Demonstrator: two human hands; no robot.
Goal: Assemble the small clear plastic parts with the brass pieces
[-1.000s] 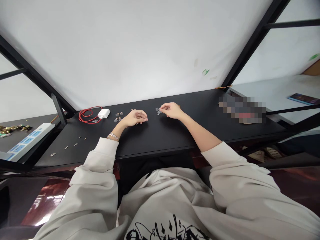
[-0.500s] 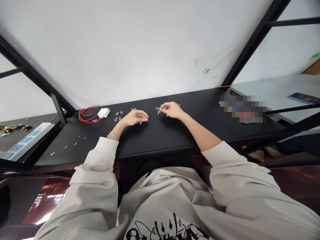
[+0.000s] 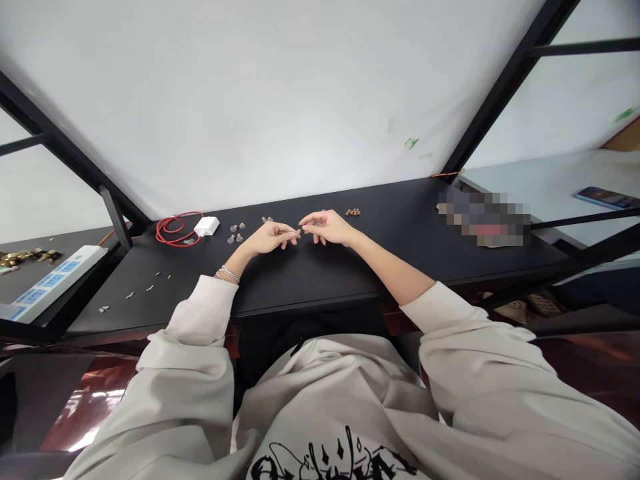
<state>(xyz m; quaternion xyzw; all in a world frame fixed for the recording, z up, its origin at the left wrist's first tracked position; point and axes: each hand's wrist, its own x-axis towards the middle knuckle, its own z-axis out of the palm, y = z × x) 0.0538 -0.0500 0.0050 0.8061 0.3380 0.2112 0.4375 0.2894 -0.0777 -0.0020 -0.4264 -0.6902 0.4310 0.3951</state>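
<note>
My left hand (image 3: 274,237) is closed in a pinch over the middle of the black table (image 3: 300,283), with a small brown cork (image 3: 299,233) at its fingertips. Right against it comes my right hand (image 3: 327,228), thumb and index finger pinched on a tiny clear bottle that is mostly hidden. Behind the right hand, a clear piece (image 3: 321,211) shows only in part. Several brown corks (image 3: 353,212) lie grouped to the right. Small clear bottles with brown tops (image 3: 237,237) lie to the left, and more clear bottles (image 3: 267,219) lie behind my left hand.
A white charger (image 3: 207,227) with a coiled red cable (image 3: 170,230) lies at the back left. Small pale bits (image 3: 150,288) are scattered at the front left. A power strip (image 3: 63,280) rests beyond the left frame post. A blurred-out object (image 3: 487,220) is on the right.
My right hand has moved left, from the clear bottles to my left hand's fingertips. The corks on the right have come into view. My left hand has hardly moved.
</note>
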